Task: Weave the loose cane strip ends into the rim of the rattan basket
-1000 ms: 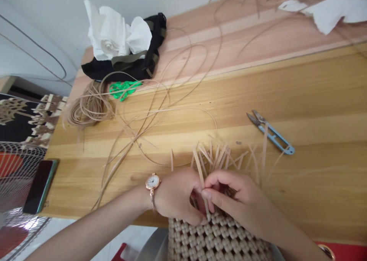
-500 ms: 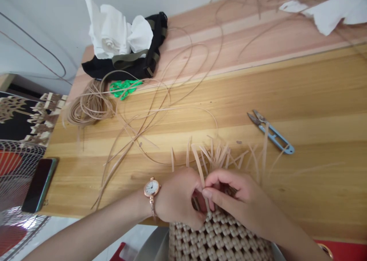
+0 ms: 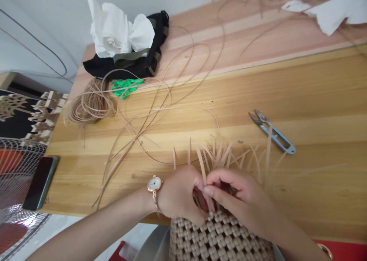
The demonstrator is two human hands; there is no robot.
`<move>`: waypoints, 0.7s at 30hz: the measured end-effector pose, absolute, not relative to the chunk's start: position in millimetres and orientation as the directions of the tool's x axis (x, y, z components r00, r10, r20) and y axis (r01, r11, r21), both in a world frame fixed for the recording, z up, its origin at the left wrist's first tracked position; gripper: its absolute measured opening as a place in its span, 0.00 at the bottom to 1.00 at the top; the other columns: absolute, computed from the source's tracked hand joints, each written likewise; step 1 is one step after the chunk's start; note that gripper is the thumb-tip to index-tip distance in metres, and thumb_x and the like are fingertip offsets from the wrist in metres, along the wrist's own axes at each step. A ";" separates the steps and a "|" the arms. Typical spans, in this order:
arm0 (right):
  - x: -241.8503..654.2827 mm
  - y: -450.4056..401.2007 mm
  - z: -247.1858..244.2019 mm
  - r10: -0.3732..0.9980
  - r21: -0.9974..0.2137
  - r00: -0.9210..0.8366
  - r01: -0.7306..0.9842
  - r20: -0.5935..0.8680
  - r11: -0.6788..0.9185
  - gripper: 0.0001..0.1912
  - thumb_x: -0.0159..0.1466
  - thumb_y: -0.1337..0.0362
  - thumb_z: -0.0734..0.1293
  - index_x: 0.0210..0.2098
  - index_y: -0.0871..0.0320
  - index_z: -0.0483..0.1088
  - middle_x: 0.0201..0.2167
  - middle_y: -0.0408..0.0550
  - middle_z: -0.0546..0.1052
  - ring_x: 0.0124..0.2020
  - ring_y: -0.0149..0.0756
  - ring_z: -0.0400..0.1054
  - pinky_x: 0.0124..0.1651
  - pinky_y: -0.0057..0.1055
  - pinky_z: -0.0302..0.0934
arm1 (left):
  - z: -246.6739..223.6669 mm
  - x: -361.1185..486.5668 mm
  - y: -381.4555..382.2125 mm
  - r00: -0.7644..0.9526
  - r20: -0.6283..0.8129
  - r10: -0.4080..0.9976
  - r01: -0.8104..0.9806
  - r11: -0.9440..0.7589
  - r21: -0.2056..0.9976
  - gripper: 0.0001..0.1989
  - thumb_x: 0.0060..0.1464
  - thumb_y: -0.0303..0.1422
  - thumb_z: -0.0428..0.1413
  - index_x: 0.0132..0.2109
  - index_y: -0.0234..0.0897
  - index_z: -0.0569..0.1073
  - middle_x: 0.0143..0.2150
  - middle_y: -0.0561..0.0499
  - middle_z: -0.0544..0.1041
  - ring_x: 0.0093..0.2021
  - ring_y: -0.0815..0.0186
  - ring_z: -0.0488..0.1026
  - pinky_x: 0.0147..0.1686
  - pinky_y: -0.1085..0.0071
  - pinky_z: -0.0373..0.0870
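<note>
- Your R hand: thumb + index pinched on one tan strip, approx. mid-length.
- Your L hand: curled at the rim of the woven piece, thumb by its near face; other fingers partly hidden, can't tell if it's clamped.
- Hands: side by side, v. close; can't tell if they touch.
- Key relation: strip sits btwn the two, just R of your L hand's thumb-index gap. R is the nearer, being on it.
- Strip's long axis: runs away from you, top end tipped slightly L, lower end down at the rim.
- Woven piece: below both hands, at the table's near edge, front face twd you.
- Other strip ends fan out past your knuckles, mostly beyond R hand.
- Snips: on table, far side + R, well apart, nothing holding them.
</note>
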State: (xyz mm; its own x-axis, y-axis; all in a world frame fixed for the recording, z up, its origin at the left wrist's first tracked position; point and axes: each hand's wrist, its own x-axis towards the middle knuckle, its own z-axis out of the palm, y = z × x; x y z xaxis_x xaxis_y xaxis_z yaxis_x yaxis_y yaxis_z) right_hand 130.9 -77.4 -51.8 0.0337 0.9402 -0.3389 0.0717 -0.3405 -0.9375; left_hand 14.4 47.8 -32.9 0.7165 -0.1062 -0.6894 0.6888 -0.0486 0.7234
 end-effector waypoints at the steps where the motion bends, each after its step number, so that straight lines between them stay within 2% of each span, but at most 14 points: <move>1: 130.7 -77.2 -51.8 0.945 -0.942 0.039 0.085 -0.324 -0.326 0.09 0.62 0.68 0.60 0.25 0.58 0.66 0.22 0.37 0.71 0.26 0.24 0.65 0.30 0.21 0.55 | -33.9 14.2 48.5 0.713 -0.692 -0.113 0.693 -0.032 0.720 0.07 0.36 0.21 0.56 0.28 0.31 0.75 0.23 0.57 0.71 0.27 0.73 0.68 0.27 0.81 0.64; 8: 129.8 -74.5 -46.2 0.962 -0.940 0.042 0.205 -0.269 -0.271 0.11 0.62 0.70 0.60 0.24 0.58 0.66 0.22 0.36 0.70 0.26 0.23 0.63 0.30 0.20 0.53 | -42.6 12.7 55.9 0.748 -0.628 -0.214 0.633 -0.054 0.772 0.07 0.41 0.32 0.61 0.30 0.32 0.77 0.26 0.53 0.75 0.29 0.71 0.71 0.32 0.79 0.67; 13: 128.8 -74.2 -43.5 0.969 -0.938 0.026 0.244 -0.247 -0.246 0.10 0.63 0.68 0.59 0.26 0.57 0.65 0.25 0.38 0.71 0.29 0.26 0.64 0.32 0.23 0.53 | -38.6 16.3 59.4 0.748 -0.617 -0.245 0.592 -0.174 0.787 0.05 0.42 0.30 0.61 0.27 0.31 0.76 0.22 0.55 0.72 0.25 0.72 0.68 0.25 0.81 0.64; 21: 129.3 -74.2 -42.9 0.965 -0.937 0.073 0.230 -0.252 -0.262 0.10 0.63 0.68 0.60 0.26 0.57 0.66 0.24 0.37 0.72 0.27 0.25 0.65 0.31 0.22 0.54 | -29.9 18.0 57.6 0.753 -0.612 -0.242 0.535 -0.317 0.783 0.04 0.45 0.27 0.59 0.32 0.31 0.77 0.26 0.53 0.76 0.28 0.71 0.72 0.27 0.81 0.64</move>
